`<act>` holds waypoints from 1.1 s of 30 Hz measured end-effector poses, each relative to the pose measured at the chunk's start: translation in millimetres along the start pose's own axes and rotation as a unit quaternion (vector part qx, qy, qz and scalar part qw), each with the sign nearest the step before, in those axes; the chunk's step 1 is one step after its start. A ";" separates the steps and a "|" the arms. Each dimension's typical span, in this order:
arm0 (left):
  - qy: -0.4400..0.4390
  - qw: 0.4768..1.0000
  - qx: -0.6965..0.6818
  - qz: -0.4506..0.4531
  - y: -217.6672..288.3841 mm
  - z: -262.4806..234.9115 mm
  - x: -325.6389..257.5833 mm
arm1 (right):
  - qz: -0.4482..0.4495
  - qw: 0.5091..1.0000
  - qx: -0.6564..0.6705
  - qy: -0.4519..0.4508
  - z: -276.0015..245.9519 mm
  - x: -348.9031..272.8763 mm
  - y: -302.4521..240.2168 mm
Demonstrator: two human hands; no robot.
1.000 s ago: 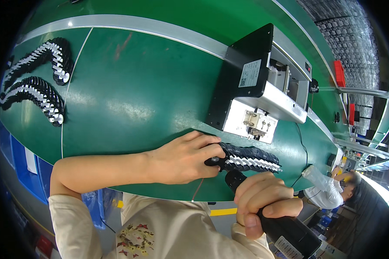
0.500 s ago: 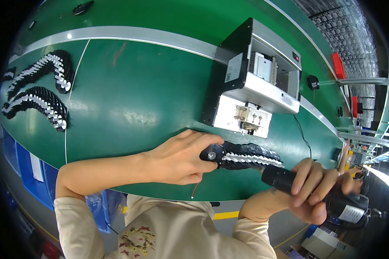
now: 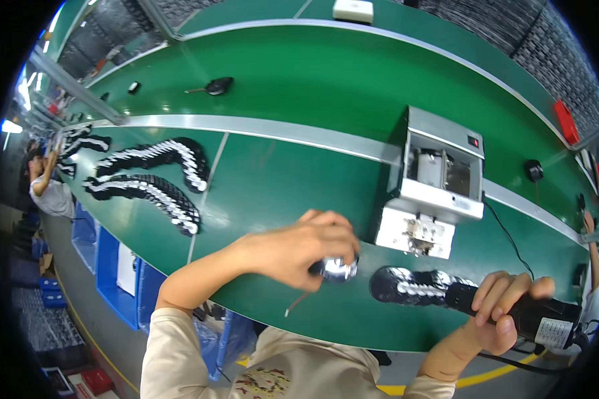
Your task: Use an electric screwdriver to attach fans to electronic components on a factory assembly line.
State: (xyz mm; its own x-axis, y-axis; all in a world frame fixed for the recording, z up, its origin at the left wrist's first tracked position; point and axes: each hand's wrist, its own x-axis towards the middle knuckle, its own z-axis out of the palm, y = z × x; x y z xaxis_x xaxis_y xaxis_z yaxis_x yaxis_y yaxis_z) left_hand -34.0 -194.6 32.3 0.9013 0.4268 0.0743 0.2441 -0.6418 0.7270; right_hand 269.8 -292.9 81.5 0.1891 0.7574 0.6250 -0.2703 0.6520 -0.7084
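Bent over a dark, shiny rounded part (image 3: 339,268), my left hand (image 3: 306,247) grips it above the green bench; a thin wire (image 3: 298,303) hangs below. A black electric screwdriver (image 3: 536,320) is wrapped in the fingers of my right hand (image 3: 502,311). Its nose reaches over the right end of a black-and-white stack of overlapping parts (image 3: 406,286), hiding the tip. This stack lies on the bench, apart from the part in my left hand.
A metal machine (image 3: 439,176) stands behind the stack, trailing a black cable. Two longer black-and-white stacks (image 3: 156,193) lie to the left. Blue bins (image 3: 116,266) sit below the bench's front edge. Another person (image 3: 50,189) works at far left.
My left hand has come away from the stack, taking the dark rounded part with it. The screwdriver stays near the stack's right end. The view has swung leftward.
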 end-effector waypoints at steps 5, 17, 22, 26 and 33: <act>0.348 0.919 0.177 -0.051 -74.3 -48.0 8.5 | 0.006 1.000 -0.004 -0.009 1.1 -7.6 6.4; 0.309 0.769 0.207 -0.519 -240.5 -215.2 -71.3 | 0.029 0.999 -0.032 0.013 2.7 -7.4 8.7; 0.295 0.808 0.181 -0.476 -194.9 -223.7 -17.5 | 0.008 0.998 -0.052 -0.020 -6.4 -6.4 7.7; 0.166 0.882 0.387 -0.213 -215.4 -221.9 -22.8 | 0.005 0.998 -0.047 -0.044 -7.8 -4.7 10.7; 0.137 0.899 0.283 -0.305 -171.1 -206.3 -13.4 | 0.016 0.999 -0.035 -0.028 -6.2 -0.2 11.7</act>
State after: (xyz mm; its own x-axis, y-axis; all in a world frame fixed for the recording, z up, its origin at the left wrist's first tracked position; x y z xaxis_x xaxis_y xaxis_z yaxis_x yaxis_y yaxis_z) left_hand -161.7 40.9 47.8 0.4339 0.9010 0.0018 0.8765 -0.4226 0.2305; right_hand 272.4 -285.2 71.0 0.1285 0.7755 0.6181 -0.2073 0.6305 -0.7480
